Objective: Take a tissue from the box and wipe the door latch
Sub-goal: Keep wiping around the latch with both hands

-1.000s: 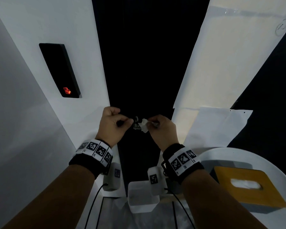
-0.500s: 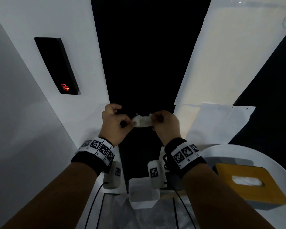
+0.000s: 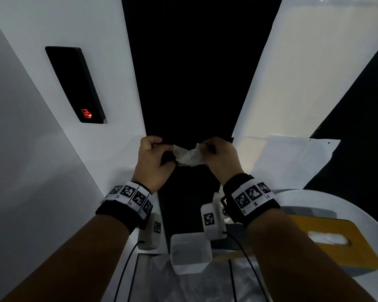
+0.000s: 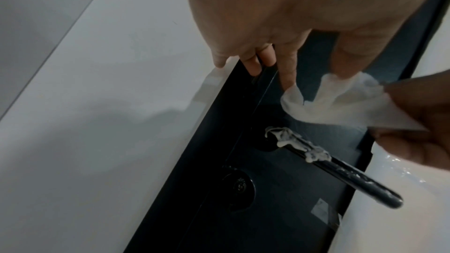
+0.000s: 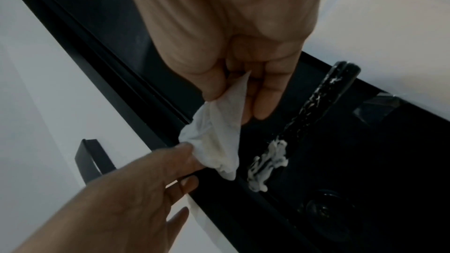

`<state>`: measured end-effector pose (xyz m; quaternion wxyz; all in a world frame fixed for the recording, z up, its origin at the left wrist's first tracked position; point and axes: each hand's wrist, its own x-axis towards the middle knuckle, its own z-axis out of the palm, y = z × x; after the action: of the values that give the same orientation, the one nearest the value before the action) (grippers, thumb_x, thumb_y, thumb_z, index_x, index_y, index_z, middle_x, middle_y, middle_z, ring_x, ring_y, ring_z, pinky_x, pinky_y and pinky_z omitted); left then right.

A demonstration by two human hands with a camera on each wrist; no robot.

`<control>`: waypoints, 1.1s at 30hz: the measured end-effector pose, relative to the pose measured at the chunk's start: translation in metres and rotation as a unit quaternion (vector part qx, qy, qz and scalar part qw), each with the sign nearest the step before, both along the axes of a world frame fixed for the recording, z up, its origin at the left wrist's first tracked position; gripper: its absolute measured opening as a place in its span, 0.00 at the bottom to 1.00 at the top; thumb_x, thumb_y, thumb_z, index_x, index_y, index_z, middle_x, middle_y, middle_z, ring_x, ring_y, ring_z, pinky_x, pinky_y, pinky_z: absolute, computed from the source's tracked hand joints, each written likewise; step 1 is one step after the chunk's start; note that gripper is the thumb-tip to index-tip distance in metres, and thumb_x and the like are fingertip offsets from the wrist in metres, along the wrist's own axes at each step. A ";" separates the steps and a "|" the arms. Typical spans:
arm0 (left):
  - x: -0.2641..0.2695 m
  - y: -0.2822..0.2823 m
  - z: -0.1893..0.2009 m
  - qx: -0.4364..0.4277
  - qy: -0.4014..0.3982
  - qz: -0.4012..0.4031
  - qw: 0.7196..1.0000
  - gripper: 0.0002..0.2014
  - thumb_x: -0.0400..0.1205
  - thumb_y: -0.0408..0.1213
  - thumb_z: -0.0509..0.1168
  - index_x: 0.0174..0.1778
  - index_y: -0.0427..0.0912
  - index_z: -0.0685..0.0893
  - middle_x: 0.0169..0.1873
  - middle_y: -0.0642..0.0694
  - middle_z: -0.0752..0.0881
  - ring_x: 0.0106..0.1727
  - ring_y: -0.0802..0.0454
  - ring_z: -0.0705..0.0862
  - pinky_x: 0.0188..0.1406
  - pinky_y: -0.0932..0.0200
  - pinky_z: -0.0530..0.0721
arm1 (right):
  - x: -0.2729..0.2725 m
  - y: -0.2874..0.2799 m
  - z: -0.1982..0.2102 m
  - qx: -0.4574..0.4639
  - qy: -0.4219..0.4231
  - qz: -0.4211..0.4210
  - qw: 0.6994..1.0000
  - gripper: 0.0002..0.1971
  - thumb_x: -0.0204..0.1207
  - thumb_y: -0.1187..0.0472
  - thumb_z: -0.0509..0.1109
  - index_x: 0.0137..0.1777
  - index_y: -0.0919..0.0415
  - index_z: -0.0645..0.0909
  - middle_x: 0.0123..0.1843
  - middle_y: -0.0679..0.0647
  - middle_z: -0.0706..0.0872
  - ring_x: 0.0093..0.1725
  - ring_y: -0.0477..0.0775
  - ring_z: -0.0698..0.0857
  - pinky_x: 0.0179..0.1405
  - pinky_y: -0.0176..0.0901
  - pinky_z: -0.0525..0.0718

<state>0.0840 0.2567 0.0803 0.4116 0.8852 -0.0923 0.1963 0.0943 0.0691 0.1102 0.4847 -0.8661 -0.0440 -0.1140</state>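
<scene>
While both hands pinch it, the tissue (image 3: 190,156) stretches between left hand (image 3: 154,163) and right hand (image 3: 222,160). White gunk sits on the door latch (image 4: 336,166) just below.

Door latch (image 4: 336,166) hidden behind hands in head view.

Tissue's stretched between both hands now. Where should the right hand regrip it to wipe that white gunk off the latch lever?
Probably bunch the tissue's loose middle under the right hand's fingertips. Come at the door latch from above its pivot end, where the white residue is thickest, and wrap round the thin bar. The left hand pinches only a corner.
</scene>
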 end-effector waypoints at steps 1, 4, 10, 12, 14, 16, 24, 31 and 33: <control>-0.001 -0.001 0.001 -0.002 -0.003 0.000 1.000 0.18 0.70 0.39 0.67 0.56 0.39 0.86 0.60 0.48 0.66 0.68 0.53 0.69 0.66 0.76 0.63 | -0.001 0.002 0.000 -0.005 -0.003 0.005 1.000 0.06 0.79 0.59 0.65 0.47 0.56 0.84 0.39 0.49 0.85 0.41 0.50 0.84 0.39 0.37 0.78; -0.002 -0.001 0.002 0.014 -0.023 0.014 1.000 0.15 0.74 0.45 0.70 0.51 0.40 0.86 0.60 0.46 0.70 0.63 0.58 0.70 0.65 0.67 0.71 | -0.003 0.008 0.004 0.007 -0.013 0.009 1.000 0.07 0.80 0.60 0.65 0.48 0.58 0.84 0.40 0.51 0.86 0.42 0.52 0.86 0.42 0.44 0.85; -0.003 0.001 0.003 -0.004 -0.050 0.033 0.998 0.12 0.75 0.33 0.71 0.49 0.36 0.76 0.59 0.41 0.76 0.58 0.52 0.78 0.53 0.58 0.78 | -0.002 0.008 0.012 -0.015 -0.039 0.009 0.999 0.08 0.81 0.61 0.63 0.50 0.61 0.84 0.41 0.51 0.85 0.40 0.48 0.83 0.38 0.31 0.80; -0.003 0.002 0.003 -0.011 -0.062 0.021 0.998 0.10 0.77 0.33 0.69 0.51 0.35 0.78 0.60 0.42 0.77 0.59 0.53 0.78 0.58 0.52 0.81 | -0.002 0.010 0.011 -0.029 -0.035 0.030 0.998 0.09 0.82 0.62 0.62 0.51 0.61 0.84 0.43 0.53 0.86 0.40 0.47 0.83 0.37 0.28 0.77; -0.002 0.002 0.002 0.009 -0.054 0.000 0.998 0.13 0.79 0.43 0.64 0.54 0.40 0.84 0.64 0.44 0.77 0.62 0.52 0.78 0.63 0.47 0.80 | -0.003 0.013 0.008 -0.033 -0.026 0.048 0.998 0.09 0.82 0.61 0.62 0.52 0.61 0.84 0.43 0.52 0.86 0.41 0.48 0.83 0.40 0.31 0.77; 0.001 0.001 0.001 0.037 -0.034 -0.019 0.999 0.19 0.77 0.53 0.59 0.48 0.44 0.88 0.71 0.44 0.74 0.66 0.50 0.77 0.65 0.42 0.77 | -0.003 0.016 0.007 -0.023 -0.020 0.051 0.998 0.09 0.82 0.61 0.62 0.51 0.61 0.84 0.42 0.51 0.85 0.41 0.49 0.84 0.41 0.36 0.80; 0.003 -0.004 0.004 -0.018 0.015 -0.024 0.999 0.10 0.77 0.37 0.71 0.35 0.33 0.86 0.72 0.42 0.71 0.70 0.48 0.73 0.64 0.67 0.70 | -0.004 0.005 0.004 0.044 0.003 0.005 0.999 0.08 0.79 0.64 0.63 0.56 0.54 0.77 0.45 0.49 0.85 0.45 0.47 0.83 0.42 0.32 0.79; 0.005 -0.011 0.008 -0.035 -0.003 -0.016 0.999 0.07 0.80 0.30 0.67 0.40 0.30 0.87 0.68 0.38 0.73 0.63 0.57 0.70 0.53 0.90 0.62 | -0.019 0.006 -0.007 0.001 0.044 0.073 0.996 0.15 0.74 0.54 0.73 0.59 0.54 0.79 0.65 0.52 0.70 0.48 0.39 0.79 0.42 0.13 0.72; 0.005 -0.011 0.008 -0.037 0.006 -0.017 0.999 0.08 0.80 0.31 0.67 0.41 0.30 0.87 0.69 0.39 0.72 0.64 0.56 0.71 0.54 0.90 0.63 | -0.023 0.009 -0.007 0.005 0.046 0.076 0.996 0.20 0.73 0.51 0.74 0.62 0.57 0.78 0.68 0.53 0.66 0.52 0.42 0.78 0.42 0.08 0.69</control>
<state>0.0886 0.2462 0.0878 0.4478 0.8687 -0.0975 0.1877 0.0714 0.0781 0.1027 0.4982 -0.8619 -0.0868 -0.0375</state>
